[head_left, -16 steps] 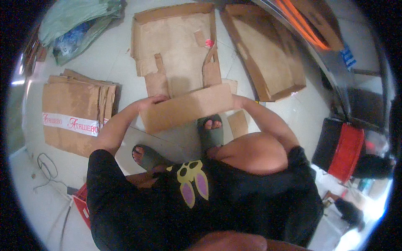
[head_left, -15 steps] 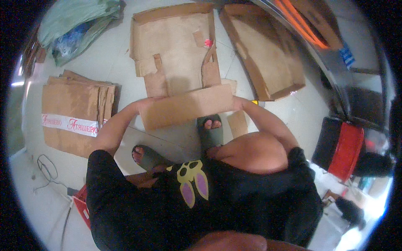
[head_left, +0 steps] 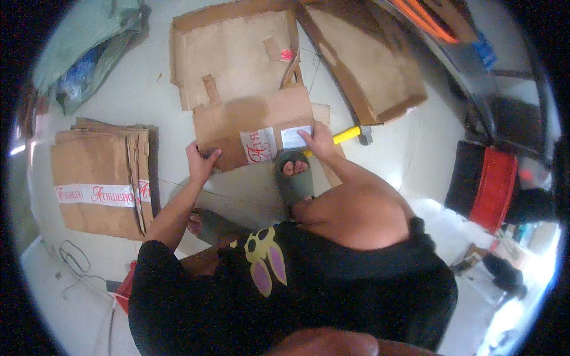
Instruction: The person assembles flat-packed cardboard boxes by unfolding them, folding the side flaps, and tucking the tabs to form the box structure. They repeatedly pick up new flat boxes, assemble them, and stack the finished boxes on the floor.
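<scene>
I hold a brown cardboard panel (head_left: 255, 121) flat over the floor, just beyond my feet. My left hand (head_left: 200, 161) grips its near left corner. My right hand (head_left: 318, 140) holds its near right edge, fingers on a white label. White tape with red print runs across the panel's near side. A larger flattened cardboard sheet (head_left: 228, 50) lies under and beyond it. My right foot in a grey sandal (head_left: 293, 176) is right below the panel.
A stack of folded cardboard boxes (head_left: 101, 178) lies at the left. Another opened carton (head_left: 371, 71) lies at the upper right. A yellow-handled hammer (head_left: 350, 134) rests on the floor by my right hand. A red and black stool (head_left: 490, 184) stands right; a green sack (head_left: 89, 41) upper left.
The panel has been turned over or swung flat, so its taped and labelled face now shows. Both hands shifted along its near edge; the hammer has come into sight.
</scene>
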